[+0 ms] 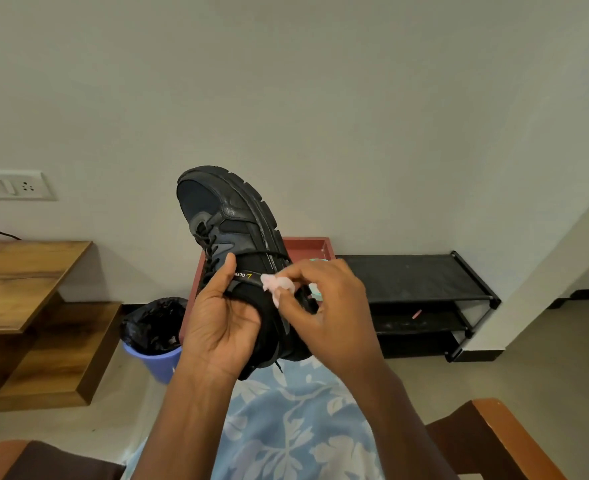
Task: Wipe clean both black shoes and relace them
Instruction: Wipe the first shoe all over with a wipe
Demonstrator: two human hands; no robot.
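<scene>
We saw the left hand [222,317] clamped on the heel end of the shoe [237,216]. Its fingers were curled round the collar from below, and the thumb was pressed flat on the upper, just beside the strap with the printed label. The palm faced us, and the forearm rose from the bottom edge at a slight lean to the right.

The right hand [327,306] had its fingertips drawn together on a small crumpled pink wipe [275,284]. It pressed the wipe against the shoe's side, right next to the label and close to the left thumb. The back of this hand faced us, with the knuckles bent and the wrist angled in from the lower right.

The shoe was held up in the air between both hands. Its toe pointed up and away, its ridged sole was turned to the right, and its lace [206,237] was threaded up the front.

Below the shoe lay a blue floral cloth [286,410] over the lap. To the shoe's lower left stood a blue bin [154,337] lined with a black bag. Behind the shoe a red tray [307,247] leaned at the wall, and to its right stood a black rack [414,275].
</scene>
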